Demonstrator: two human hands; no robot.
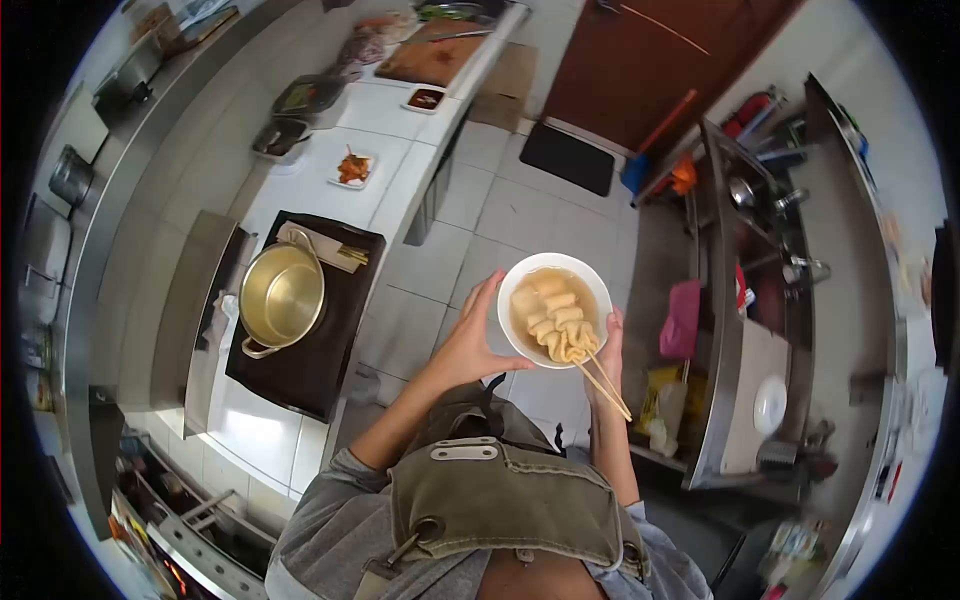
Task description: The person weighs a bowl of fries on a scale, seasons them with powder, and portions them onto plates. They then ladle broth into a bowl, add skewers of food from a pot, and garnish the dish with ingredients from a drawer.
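A white bowl (508, 322) of clear broth is held out over the floor in front of my apron. Folded fish cake (563, 328) on wooden skewers (607, 388) lies in it, the stick ends jutting over the near right rim. My left hand (478, 338) grips the bowl's left side, thumb along the near rim. On the opposite side my right hand (612, 355) holds the bowl, its fingers partly hidden. To the left, a gold-coloured pot (283, 293) with two handles sits on a dark tray (345, 345), beside a napkin with utensils (340, 252).
The white tiled counter (385, 165) bears a small dish of red food (352, 168), a dish of dark sauce (425, 99), lidded containers (310, 100) and a cutting board (435, 55). A metal sink unit (745, 290) stands right. A dark mat (567, 158) lies before the brown door (650, 60).
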